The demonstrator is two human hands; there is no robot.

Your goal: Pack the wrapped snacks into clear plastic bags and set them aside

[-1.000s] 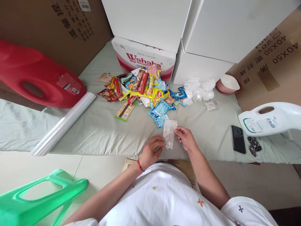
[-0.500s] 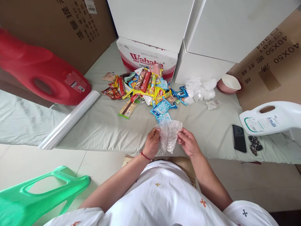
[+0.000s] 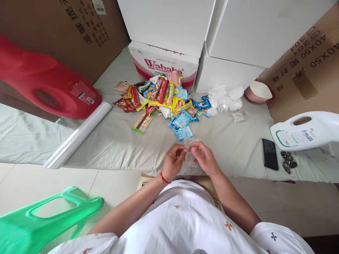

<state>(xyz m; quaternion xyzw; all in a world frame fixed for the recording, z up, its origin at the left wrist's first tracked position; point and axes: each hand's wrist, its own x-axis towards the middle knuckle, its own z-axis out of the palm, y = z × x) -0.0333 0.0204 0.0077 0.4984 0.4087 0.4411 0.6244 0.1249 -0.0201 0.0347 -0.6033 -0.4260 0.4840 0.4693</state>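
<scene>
My left hand (image 3: 174, 162) and my right hand (image 3: 203, 158) are close together above the near edge of the pale cloth (image 3: 113, 141). Both pinch a small clear plastic bag (image 3: 189, 159) that hangs crumpled between them. A red cord sits on my left wrist. Just beyond my hands lies a heap of wrapped snacks (image 3: 164, 98), with light blue packets (image 3: 182, 127) nearest to my fingers.
A pile of clear plastic bags (image 3: 224, 98) and a pink bowl (image 3: 258, 92) lie at the back right. A phone (image 3: 269, 159), keys (image 3: 288, 161) and a white jug (image 3: 304, 132) are at right. A film roll (image 3: 78, 134), red jug (image 3: 45, 91) and green stool (image 3: 39, 218) are at left. Boxes (image 3: 164, 61) stand behind.
The bag was held flat, then spread wide between my hands. Now my hands have come together and the bag is bunched between my fingers.
</scene>
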